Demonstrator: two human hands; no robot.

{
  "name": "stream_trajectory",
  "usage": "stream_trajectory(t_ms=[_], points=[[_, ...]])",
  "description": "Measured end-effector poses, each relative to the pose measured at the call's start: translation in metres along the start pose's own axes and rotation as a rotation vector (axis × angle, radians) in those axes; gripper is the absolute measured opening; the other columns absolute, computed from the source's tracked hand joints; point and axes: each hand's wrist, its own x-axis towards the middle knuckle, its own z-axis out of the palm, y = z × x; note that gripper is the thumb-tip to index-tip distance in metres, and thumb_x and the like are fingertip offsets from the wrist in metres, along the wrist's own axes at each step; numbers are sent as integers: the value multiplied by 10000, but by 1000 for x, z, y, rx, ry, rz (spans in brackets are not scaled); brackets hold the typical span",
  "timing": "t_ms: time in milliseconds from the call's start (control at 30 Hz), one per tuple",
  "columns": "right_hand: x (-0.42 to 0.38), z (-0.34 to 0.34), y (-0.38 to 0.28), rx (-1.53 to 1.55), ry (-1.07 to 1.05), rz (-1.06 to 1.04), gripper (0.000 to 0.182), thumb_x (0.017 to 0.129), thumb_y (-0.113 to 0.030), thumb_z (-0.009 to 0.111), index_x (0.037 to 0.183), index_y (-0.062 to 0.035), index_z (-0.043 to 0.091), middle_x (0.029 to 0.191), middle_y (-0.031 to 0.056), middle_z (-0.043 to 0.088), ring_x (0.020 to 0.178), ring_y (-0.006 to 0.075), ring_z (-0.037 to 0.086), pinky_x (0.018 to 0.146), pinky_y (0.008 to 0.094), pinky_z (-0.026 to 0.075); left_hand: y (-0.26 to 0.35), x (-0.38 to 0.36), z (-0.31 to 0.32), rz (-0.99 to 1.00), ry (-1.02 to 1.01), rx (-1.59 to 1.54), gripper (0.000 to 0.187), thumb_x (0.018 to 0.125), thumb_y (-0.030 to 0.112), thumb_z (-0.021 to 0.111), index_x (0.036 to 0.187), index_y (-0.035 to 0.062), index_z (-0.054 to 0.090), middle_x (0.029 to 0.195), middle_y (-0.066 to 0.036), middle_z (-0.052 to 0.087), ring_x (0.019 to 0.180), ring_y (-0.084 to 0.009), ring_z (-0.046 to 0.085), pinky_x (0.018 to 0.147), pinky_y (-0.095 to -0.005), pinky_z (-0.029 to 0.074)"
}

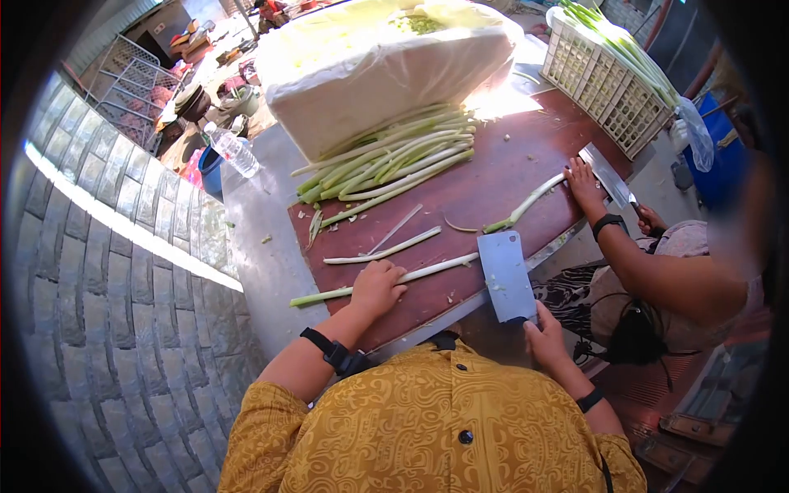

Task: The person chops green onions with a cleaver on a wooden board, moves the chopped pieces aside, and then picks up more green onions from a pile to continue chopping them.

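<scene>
My left hand (378, 287) presses a long green onion (440, 267) onto the reddish-brown board (514, 185), fingers curled over the stalk. Its green end points left and its white end reaches right, to the cleaver. Gripped by its handle in my right hand (548, 337) is a cleaver (505, 275), whose broad blade lies over the stalk's right end near the board's front edge. A shorter pale stalk (386, 251) and a thin strip lie just beyond my left hand. Farther back, a pile of green onions (394, 164) rests on the board.
At right, a co-worker's hand (583, 187) holds another green onion (532, 201) beside a knife (608, 177). A large white box (370, 94) lined with plastic stands behind the pile. A crate (604, 82) of green onions is at back right; a plastic bottle (234, 150) stands at left.
</scene>
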Motion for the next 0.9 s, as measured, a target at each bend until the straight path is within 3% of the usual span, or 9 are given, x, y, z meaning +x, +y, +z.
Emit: stream_trajectory(t_ms=[200, 300, 400, 500, 600, 633, 900], points=[[8, -3, -9, -68, -171, -154, 132, 903, -56, 505, 1027, -11, 513, 718, 33, 563, 516, 89, 532, 474, 242, 439, -21, -34, -27, -26, 55, 56, 233, 763, 190, 688, 985, 123, 671, 949, -65, 603, 919, -278, 558, 800, -392, 470], [7, 11, -42, -199, -270, -225, 79, 901, -54, 499, 969, -13, 493, 766, 71, 610, 540, 106, 582, 509, 266, 463, -45, -52, -22, -101, 84, 61, 194, 771, 185, 682, 951, 114, 682, 909, -57, 604, 891, -270, 564, 785, -391, 470], [13, 32, -59, -443, -338, -269, 259, 888, -47, 517, 1142, -11, 483, 774, 99, 618, 565, 122, 594, 539, 267, 478, -47, -57, -16, -130, 166, 25, 184, 768, 186, 684, 934, 108, 685, 884, -54, 600, 874, -267, 565, 775, -389, 471], [14, 66, -77, -608, -316, -484, 456, 863, -39, 540, 1305, -64, 431, 842, 193, 617, 715, 331, 630, 641, 411, 496, -39, -53, -11, -154, 217, 10, 211, 746, 194, 707, 937, 108, 684, 880, -55, 597, 870, -268, 563, 768, -382, 473], [16, 85, -80, -824, -383, -647, 641, 842, -39, 561, 1430, -113, 318, 849, 213, 603, 800, 396, 595, 687, 464, 478, -36, -63, -19, -179, 253, 18, 240, 723, 196, 730, 942, 110, 684, 877, -54, 596, 859, -267, 560, 762, -377, 474], [13, 91, -84, -878, -406, -565, 640, 849, -33, 550, 1438, -122, 315, 869, 240, 601, 818, 419, 590, 708, 454, 473, -41, -69, -21, -192, 258, 21, 250, 716, 197, 736, 946, 112, 684, 876, -54, 596, 853, -267, 559, 760, -376, 474], [5, 110, -67, -1063, -359, -682, 665, 842, -70, 556, 1448, -136, 291, 800, 191, 587, 702, 393, 584, 630, 477, 476, -59, -92, -15, -182, 321, -25, 232, 726, 161, 722, 953, 128, 692, 863, -51, 586, 826, -264, 554, 743, -371, 475]])
